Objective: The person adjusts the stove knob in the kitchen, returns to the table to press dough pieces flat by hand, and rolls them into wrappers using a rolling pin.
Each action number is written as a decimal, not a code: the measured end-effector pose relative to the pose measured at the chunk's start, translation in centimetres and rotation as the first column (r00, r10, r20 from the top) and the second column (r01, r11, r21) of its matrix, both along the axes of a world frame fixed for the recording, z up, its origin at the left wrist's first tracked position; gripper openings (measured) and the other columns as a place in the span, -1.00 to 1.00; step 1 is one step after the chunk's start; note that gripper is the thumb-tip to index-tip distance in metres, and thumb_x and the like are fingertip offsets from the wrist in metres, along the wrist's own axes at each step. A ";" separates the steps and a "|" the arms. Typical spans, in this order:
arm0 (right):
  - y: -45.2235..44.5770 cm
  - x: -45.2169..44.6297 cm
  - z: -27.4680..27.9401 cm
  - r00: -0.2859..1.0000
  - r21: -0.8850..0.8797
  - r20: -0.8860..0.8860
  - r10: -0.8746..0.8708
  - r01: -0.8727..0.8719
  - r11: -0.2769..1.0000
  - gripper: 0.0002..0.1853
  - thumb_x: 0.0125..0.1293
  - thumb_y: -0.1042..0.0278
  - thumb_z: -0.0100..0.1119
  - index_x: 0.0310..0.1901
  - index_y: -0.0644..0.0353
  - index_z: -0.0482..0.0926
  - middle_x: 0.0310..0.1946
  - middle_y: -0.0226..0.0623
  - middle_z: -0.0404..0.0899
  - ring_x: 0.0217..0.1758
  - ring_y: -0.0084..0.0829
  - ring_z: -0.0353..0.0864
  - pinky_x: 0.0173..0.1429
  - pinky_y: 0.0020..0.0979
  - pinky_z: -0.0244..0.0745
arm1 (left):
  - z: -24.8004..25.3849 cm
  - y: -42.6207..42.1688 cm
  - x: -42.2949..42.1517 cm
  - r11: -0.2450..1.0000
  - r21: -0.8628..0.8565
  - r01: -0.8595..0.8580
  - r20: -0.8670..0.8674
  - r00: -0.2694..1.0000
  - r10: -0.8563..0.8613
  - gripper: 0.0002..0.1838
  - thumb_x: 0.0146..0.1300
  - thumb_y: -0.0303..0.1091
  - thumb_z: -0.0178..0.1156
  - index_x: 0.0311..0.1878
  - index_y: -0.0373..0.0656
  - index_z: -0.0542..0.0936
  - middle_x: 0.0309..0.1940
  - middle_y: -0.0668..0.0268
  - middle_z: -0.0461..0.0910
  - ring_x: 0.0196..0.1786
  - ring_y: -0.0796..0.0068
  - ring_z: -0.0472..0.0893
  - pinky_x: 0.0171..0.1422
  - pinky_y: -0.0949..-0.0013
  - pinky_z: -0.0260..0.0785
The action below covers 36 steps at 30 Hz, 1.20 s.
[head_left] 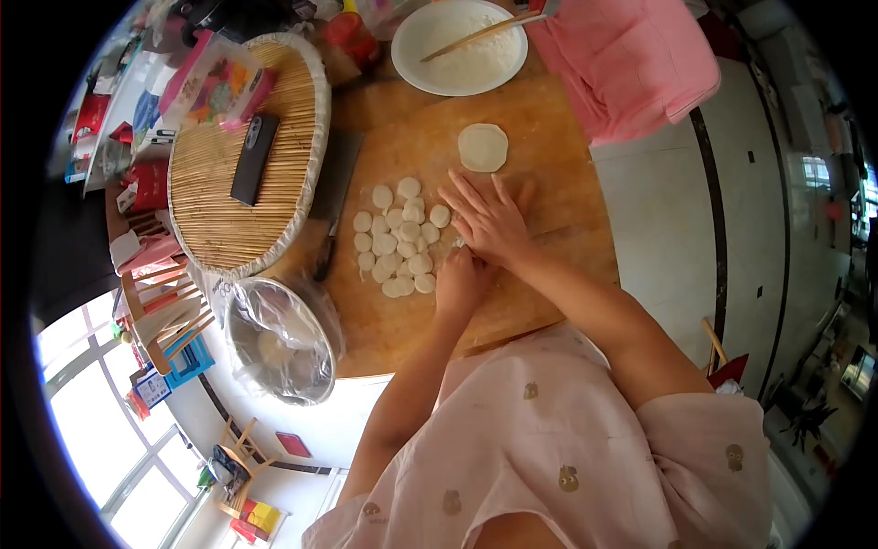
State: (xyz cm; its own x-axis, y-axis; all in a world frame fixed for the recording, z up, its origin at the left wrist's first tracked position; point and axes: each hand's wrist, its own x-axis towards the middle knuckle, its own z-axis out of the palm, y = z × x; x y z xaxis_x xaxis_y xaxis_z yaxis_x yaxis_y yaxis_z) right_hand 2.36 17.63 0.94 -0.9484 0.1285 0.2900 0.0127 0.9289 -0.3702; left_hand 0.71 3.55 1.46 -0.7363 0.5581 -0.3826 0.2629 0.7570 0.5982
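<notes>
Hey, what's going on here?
A person works at a wooden table: the right hand is spread palm down, and the left hand is curled close to it, what's beneath mostly hidden. To their left lie small dough discs. One larger dough round lies beyond the hands, near a bowl of white powder with chopsticks.

Tall window to your left, panes glaring white. Wooden chair on that side; second wooden chair farther down your view. Your right: pale tiled floor, dark strip running across, light dimmer toward the edge.
</notes>
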 end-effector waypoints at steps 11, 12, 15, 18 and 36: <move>0.0 0.1 -0.3 0.998 0.054 0.059 0.001 -0.004 0.999 -0.47 0.45 0.19 0.08 0.39 0.16 0.47 0.53 -0.23 0.32 0.63 -0.32 0.21 0.63 0.02 0.04 | 2.4 0.6 -0.6 0.998 -0.039 -0.041 0.124 0.991 0.046 -0.82 0.31 -0.33 0.26 -0.16 -0.26 0.69 -0.25 -0.01 0.72 -0.18 -0.09 0.70 -0.09 0.01 0.55; -0.3 -0.4 -0.6 0.999 0.042 0.033 0.003 -0.004 0.999 -0.47 0.44 0.20 0.08 0.39 0.17 0.47 0.53 -0.22 0.32 0.63 -0.31 0.20 0.63 0.03 0.05 | 2.9 0.9 -0.8 0.990 -0.138 -0.009 0.127 0.992 0.027 -0.81 0.32 -0.34 0.26 -0.15 -0.25 0.70 -0.24 -0.01 0.73 -0.18 -0.09 0.70 -0.08 0.02 0.55; 1.2 2.4 -0.3 0.988 0.066 0.142 0.059 -0.069 0.995 -0.46 0.44 0.19 0.08 0.39 0.19 0.47 0.53 -0.20 0.31 0.63 -0.28 0.20 0.63 0.04 0.05 | -0.5 -0.5 -0.5 0.999 0.031 -0.014 -0.002 1.000 0.014 -0.76 0.29 -0.33 0.28 -0.06 -0.25 0.71 -0.34 0.02 0.73 -0.25 0.05 0.74 -0.10 0.11 0.58; 3.2 7.7 0.1 0.966 0.109 0.246 0.077 -0.106 0.988 -0.45 0.43 0.17 0.09 0.39 0.19 0.46 0.53 -0.20 0.31 0.63 -0.27 0.21 0.63 0.04 0.05 | -1.0 -1.9 -0.1 0.965 0.211 -0.154 0.133 0.983 0.128 -0.78 0.30 -0.30 0.26 -0.15 -0.25 0.71 -0.30 -0.02 0.72 -0.23 -0.11 0.70 -0.12 0.01 0.56; 1.8 5.3 -0.1 0.985 0.027 0.171 0.010 -0.015 1.000 -0.48 0.47 0.19 0.05 0.38 0.23 0.48 0.54 -0.20 0.30 0.65 -0.31 0.16 0.64 0.01 0.02 | -1.9 -2.0 0.9 0.983 0.129 -0.131 0.209 0.973 0.102 -0.75 0.27 -0.29 0.31 -0.12 -0.27 0.74 -0.25 0.00 0.74 -0.23 -0.03 0.73 -0.11 0.06 0.57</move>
State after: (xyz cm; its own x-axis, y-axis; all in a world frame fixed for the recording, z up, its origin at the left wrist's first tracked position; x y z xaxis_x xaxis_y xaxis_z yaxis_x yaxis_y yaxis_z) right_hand 7.67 19.47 0.79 -0.9857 0.1104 0.1271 0.0617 0.9395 -0.3370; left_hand 1.56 1.58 -0.45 -0.7156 0.5320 -0.4526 0.0416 0.6793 0.7327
